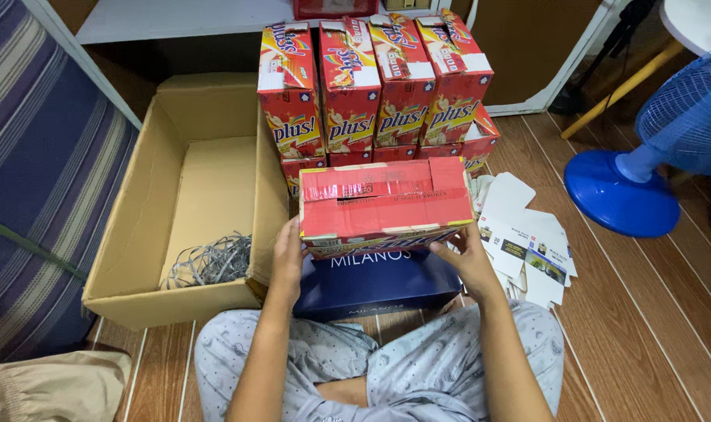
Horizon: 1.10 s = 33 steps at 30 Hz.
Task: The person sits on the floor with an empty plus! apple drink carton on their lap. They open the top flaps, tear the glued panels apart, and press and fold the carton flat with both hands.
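I hold a red carton point(383, 202), taped across its top face, between both hands above my lap. My left hand point(287, 258) grips its left end and my right hand point(466, 258) grips its lower right corner. Under the carton lies a dark blue box point(375, 287) on the floor in front of my crossed legs. Behind it stands a stack of red and yellow cartons point(371, 86), several in a row, with more beneath them.
A large open cardboard box point(148, 227) holding a tangle of grey strapping point(211, 262) sits at my left. Flat white printed cards point(527, 242) lie at the right. A blue fan base point(617, 191) stands farther right. A striped mattress point(35, 180) lies far left.
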Tool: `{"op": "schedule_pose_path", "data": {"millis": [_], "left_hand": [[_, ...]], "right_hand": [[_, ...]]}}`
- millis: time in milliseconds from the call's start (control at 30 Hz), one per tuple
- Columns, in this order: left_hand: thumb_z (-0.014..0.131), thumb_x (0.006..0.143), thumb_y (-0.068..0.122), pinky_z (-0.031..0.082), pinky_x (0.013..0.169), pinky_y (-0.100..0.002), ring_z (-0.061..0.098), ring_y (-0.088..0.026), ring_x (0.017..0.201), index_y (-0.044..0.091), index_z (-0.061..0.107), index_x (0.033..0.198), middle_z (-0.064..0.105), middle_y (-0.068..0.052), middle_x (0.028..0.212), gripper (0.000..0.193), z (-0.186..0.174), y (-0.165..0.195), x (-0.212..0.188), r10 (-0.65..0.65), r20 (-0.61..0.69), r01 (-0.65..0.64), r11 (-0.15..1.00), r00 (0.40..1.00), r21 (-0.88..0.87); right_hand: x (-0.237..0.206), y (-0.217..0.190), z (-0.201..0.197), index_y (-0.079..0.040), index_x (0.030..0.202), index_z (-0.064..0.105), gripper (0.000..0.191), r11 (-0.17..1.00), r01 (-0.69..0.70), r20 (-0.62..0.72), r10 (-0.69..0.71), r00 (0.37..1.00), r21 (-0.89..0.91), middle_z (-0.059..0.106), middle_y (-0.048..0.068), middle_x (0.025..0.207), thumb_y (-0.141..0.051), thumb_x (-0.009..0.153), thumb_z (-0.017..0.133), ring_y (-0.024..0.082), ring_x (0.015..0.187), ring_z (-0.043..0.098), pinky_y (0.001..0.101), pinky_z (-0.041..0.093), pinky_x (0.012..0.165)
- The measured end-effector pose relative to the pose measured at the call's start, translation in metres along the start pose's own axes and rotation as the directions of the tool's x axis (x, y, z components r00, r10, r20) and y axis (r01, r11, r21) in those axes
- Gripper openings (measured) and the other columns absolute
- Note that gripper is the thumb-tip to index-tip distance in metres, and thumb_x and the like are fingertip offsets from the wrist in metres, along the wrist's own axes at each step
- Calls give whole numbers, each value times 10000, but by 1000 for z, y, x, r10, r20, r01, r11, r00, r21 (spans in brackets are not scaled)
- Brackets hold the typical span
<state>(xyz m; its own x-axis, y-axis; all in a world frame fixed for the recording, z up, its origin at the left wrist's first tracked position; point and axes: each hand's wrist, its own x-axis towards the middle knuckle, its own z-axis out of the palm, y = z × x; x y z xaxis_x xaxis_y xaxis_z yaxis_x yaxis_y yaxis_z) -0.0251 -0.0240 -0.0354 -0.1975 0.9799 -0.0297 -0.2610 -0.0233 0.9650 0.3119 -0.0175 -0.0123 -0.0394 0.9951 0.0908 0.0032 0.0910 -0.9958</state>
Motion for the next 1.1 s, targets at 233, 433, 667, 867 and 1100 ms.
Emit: {"op": "schedule_pose_path", "data": {"millis": [233,433,667,867,1100], "left_hand": [[369,1018,567,418,1081,-400,537,-190,1298,163,467,1489,568,-47,1426,628,-4,-11,7,-65,18,65,998,998,-1],[341,1021,583,425,1066,-417,512,-174,1326,159,438,1509,562,-36,1439,653,-2,-7,7,-80,55,80,997,995,-1],[338,1010,567,431,1026,-406,517,-159,1299,200,458,1485,574,-18,1420,612,-7,-13,13,-171,20,170,985,985,33],[393,1059,439,503,778,-317,633,-134,965,164,544,1373,685,-34,1167,443,-12,-51,37,-203,-84,205,979,976,9],[480,1052,408,532,722,-294,648,-127,857,103,596,1238,692,-55,1060,375,-22,-87,53,-218,-118,214,976,969,-44]], "right_hand": [[7,9,1,-114,1487,433,635,998,18,2,-18,1000,-59,621,80,1328,-101,915,707,209,1219,591,368,460,1051],[13,15,-6,-145,1473,424,525,992,-106,-31,104,994,-68,570,22,1357,-301,986,543,178,1196,565,411,494,985],[25,27,-7,-128,1377,544,566,957,-216,-37,227,973,193,608,51,1347,-547,1069,321,199,1215,580,501,476,1017],[33,28,-5,-230,1318,551,385,939,-311,-44,320,946,147,664,-19,1218,-422,1000,448,171,1102,611,443,494,884],[48,54,-10,-223,1235,599,344,906,-407,-103,419,902,116,691,-26,1090,-470,1007,525,169,945,587,372,425,801]]}}
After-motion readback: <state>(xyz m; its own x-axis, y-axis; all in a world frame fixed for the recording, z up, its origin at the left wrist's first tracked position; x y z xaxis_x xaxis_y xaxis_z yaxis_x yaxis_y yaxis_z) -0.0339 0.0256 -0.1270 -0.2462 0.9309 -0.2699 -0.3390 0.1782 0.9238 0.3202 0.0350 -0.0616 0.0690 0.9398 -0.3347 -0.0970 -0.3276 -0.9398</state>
